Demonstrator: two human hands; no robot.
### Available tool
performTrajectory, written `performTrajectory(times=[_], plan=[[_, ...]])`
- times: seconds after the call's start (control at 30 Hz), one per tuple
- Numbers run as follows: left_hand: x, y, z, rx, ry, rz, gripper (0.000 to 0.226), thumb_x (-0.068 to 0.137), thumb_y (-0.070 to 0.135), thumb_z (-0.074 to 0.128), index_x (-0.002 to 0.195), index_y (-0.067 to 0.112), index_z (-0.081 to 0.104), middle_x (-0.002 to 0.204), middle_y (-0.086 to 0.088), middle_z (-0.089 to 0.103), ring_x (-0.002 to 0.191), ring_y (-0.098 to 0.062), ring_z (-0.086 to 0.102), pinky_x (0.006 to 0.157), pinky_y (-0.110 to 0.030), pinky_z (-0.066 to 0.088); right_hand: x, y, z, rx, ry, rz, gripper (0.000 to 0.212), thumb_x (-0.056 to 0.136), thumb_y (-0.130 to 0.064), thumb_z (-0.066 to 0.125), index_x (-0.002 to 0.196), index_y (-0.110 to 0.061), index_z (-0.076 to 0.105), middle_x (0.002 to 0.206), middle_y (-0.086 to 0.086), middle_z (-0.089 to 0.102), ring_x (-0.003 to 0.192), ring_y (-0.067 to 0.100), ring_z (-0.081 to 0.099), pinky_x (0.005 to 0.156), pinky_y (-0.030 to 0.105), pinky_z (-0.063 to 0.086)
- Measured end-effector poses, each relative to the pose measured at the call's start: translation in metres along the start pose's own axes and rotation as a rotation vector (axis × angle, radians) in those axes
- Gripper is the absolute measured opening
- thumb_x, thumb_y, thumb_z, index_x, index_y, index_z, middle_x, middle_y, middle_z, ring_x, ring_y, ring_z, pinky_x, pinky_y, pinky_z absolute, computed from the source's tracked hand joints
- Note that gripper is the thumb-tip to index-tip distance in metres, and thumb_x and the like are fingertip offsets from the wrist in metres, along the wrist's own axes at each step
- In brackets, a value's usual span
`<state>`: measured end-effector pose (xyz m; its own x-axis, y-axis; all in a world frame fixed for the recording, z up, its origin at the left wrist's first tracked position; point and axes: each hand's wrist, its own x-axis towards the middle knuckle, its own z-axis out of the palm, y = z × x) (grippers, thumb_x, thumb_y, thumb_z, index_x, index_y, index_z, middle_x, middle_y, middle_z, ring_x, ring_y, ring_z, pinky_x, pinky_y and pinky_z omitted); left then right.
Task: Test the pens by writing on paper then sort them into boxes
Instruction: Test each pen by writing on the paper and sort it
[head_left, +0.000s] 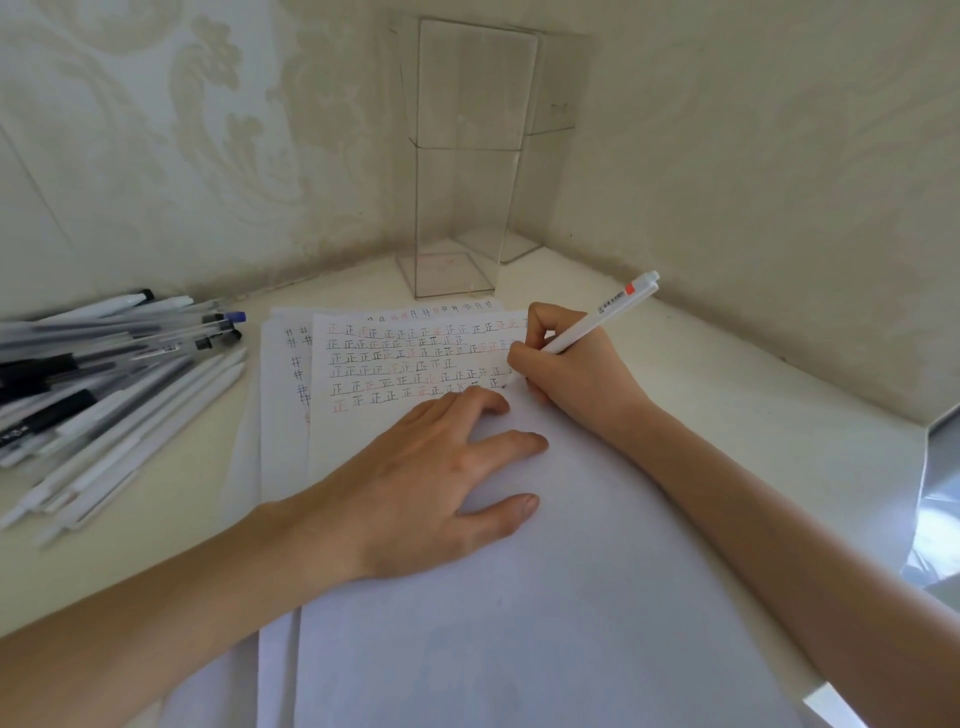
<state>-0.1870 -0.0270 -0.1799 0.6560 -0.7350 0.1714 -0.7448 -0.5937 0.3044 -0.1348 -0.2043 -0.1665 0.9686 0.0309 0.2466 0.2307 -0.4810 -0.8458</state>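
Right hand (566, 364): grips white plastic pen (602, 318) (barrel slants up-right).
Left hand (431, 467): flat on white paper (519, 597).
Clear acrylic boxes (457, 208): ahead, nearer the pen hand.

A stack of paper sheets (519, 597) lies mid-table (727, 395), reaching from the near edge toward the far corner, with a pile of pens (104, 384) on the table just left of it. A box (457, 208) stands upright just beyond the sheets, and a second box (550, 130) stands behind it to the right. The left hand (431, 478) rests flat on the top sheet, and the right hand (571, 369), just beyond it to the right, holds a pen (597, 322) over the same sheet.
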Motion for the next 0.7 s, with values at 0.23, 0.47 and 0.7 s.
performTrajectory(times=[0.23,0.47,0.7], plan=[[0.0002,-0.0034,0.0012,-0.066,0.164,-0.019,0.047,0.084,0.061,0.027,0.117,0.029,0.039,0.111,0.018,0.035,0.103,0.001,0.038,0.089,-0.013,0.033,-0.0023,-0.0015,-0.0032,0.026,0.094,-0.005,0.027,0.088,-0.024,0.063,0.072,-0.013,0.043,0.049,0.005,0.053,0.044,0.008,0.041,0.047,0.020,0.034],[-0.0002,0.0011,-0.0066,-0.321,0.224,-0.062,0.064,0.072,0.070,0.049,0.122,0.053,0.014,0.090,0.014,0.049,0.090,-0.007,0.048,0.080,-0.016,0.039,-0.0008,0.0055,-0.0040,-0.133,0.011,-0.127,0.031,0.083,-0.002,0.058,0.111,-0.016,0.061,0.086,-0.004,0.063,0.081,0.008,0.058,0.072,0.017,0.042],[0.0017,-0.0056,-0.0044,-0.322,0.246,0.003,0.042,0.079,0.055,0.057,0.109,0.025,0.060,0.092,0.013,0.059,0.091,-0.002,0.055,0.079,-0.020,0.043,-0.0042,-0.0018,-0.0053,0.038,-0.092,-0.172,0.016,0.087,-0.018,0.066,0.103,-0.022,0.064,0.073,-0.014,0.057,0.070,-0.001,0.053,0.068,0.017,0.040]])
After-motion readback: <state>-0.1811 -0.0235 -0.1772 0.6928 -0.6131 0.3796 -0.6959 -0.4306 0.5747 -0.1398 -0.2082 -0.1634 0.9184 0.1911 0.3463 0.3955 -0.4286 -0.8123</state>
